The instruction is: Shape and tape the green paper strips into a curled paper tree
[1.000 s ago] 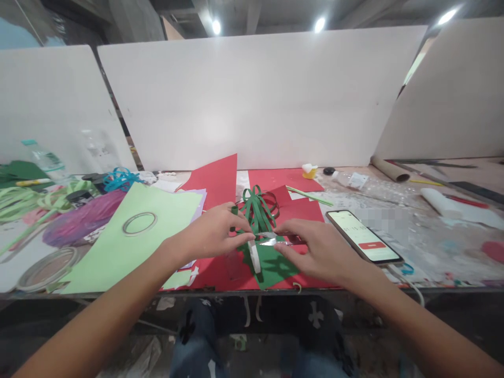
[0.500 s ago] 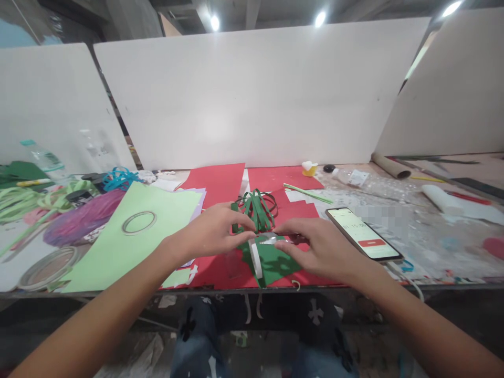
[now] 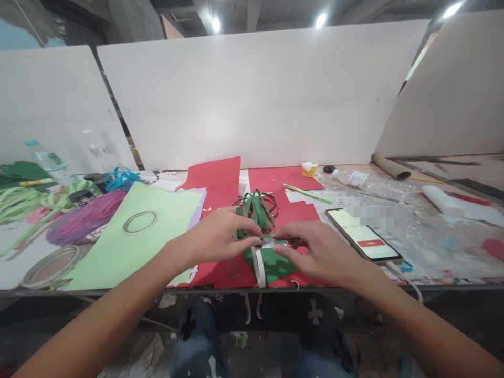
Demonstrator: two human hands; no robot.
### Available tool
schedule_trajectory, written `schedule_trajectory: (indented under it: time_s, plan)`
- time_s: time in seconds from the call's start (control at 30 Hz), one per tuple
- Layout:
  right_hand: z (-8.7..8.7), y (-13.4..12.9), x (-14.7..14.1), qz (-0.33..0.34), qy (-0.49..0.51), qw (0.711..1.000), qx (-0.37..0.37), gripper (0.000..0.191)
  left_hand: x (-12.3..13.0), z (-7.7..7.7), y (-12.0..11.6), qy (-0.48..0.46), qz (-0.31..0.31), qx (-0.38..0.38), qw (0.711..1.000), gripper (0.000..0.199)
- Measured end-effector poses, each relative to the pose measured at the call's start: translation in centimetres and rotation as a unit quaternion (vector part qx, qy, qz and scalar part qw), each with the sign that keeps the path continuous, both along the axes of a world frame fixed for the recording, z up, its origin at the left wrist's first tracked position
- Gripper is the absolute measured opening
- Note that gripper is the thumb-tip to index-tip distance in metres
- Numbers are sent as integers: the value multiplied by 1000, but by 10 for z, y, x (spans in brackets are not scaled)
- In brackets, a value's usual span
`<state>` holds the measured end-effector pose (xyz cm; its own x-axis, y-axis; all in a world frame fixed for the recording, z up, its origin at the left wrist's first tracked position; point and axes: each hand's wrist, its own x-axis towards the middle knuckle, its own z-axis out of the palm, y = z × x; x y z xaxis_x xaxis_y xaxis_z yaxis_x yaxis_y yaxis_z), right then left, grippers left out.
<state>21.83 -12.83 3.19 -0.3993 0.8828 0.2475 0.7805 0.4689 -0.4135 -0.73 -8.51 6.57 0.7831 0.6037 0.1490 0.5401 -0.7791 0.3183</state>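
Observation:
A white roll of tape (image 3: 259,266) stands on edge over a dark green sheet (image 3: 279,264) near the table's front edge. My left hand (image 3: 220,234) is closed at the top of the roll, thumb and forefinger pinching there. Close by on the right, my right hand (image 3: 309,244) is closed too, with a shiny clear strip of tape (image 3: 270,243) between the two hands' fingertips. Something dark shows under its curled fingers. Behind the hands lies a bundle of green paper strips (image 3: 258,210) on red paper (image 3: 293,211).
Light green paper (image 3: 161,205) with a tape ring (image 3: 140,222) on it lies left. A phone (image 3: 364,234) with a cable is at the right. Further off are a cardboard tube (image 3: 391,166), plastic bottle (image 3: 350,177), yellow cup (image 3: 309,169) and purple bag (image 3: 86,217).
My left hand has shifted slightly right, along with the white tape roll, and its fingertips are nearer my right hand's. My right hand has barely moved.

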Motion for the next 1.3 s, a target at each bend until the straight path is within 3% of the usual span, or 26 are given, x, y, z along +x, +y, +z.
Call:
schedule_trajectory:
  time_s: [1.3]
  plan:
    - [-4,-5,-5,-5,32,999,-32,24,2,1,-6,15,19,21,999,21]
